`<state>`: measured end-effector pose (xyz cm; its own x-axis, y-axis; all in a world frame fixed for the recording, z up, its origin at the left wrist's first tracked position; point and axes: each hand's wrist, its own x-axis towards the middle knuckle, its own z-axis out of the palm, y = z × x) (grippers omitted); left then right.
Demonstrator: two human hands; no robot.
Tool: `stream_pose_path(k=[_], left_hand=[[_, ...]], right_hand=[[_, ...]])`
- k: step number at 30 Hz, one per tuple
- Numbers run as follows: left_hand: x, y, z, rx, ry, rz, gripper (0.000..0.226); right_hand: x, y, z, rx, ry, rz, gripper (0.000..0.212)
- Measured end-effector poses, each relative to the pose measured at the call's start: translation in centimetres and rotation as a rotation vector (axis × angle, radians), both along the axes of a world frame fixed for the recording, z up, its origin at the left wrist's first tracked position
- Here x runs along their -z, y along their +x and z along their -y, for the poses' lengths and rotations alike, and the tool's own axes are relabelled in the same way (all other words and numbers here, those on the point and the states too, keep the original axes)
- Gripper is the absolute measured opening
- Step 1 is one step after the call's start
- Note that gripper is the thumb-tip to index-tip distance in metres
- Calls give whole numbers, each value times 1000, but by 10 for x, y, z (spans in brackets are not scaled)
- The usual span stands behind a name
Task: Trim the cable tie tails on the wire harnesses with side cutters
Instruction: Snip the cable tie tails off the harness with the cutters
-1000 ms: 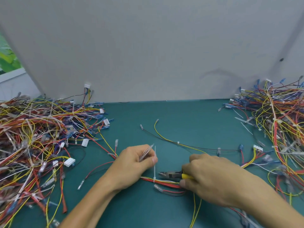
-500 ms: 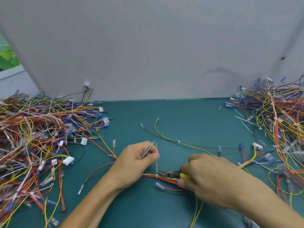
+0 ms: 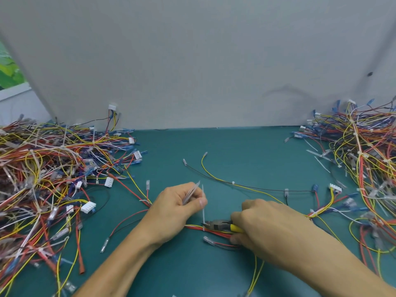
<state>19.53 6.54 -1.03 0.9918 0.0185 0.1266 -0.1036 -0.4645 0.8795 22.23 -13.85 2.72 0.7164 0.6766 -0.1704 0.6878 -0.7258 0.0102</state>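
Matt green mat (image 3: 235, 146); dull metal cutters (image 3: 216, 225), glossy yellow handle (image 3: 235, 228).

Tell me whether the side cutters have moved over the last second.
Yes, slightly. The side cutters edged left, their tip now at the upright cable tie tail, judged against the clear terminal lying still just below.

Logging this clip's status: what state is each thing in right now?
left hand, grips loose tie strips, thumb against the cable tie tail
right hand, grips the side cutters
side cutters, tips at the tail's base
cable tie tail, upright, uncut
harness, flat on the mat
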Motion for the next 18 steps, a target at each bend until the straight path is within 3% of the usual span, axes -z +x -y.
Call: stream_pose_path(k=[18], left_hand=[[-2, 2, 0, -11, 0, -31, 19]], right_hand=[[6, 5, -2, -19, -67, 22, 21]])
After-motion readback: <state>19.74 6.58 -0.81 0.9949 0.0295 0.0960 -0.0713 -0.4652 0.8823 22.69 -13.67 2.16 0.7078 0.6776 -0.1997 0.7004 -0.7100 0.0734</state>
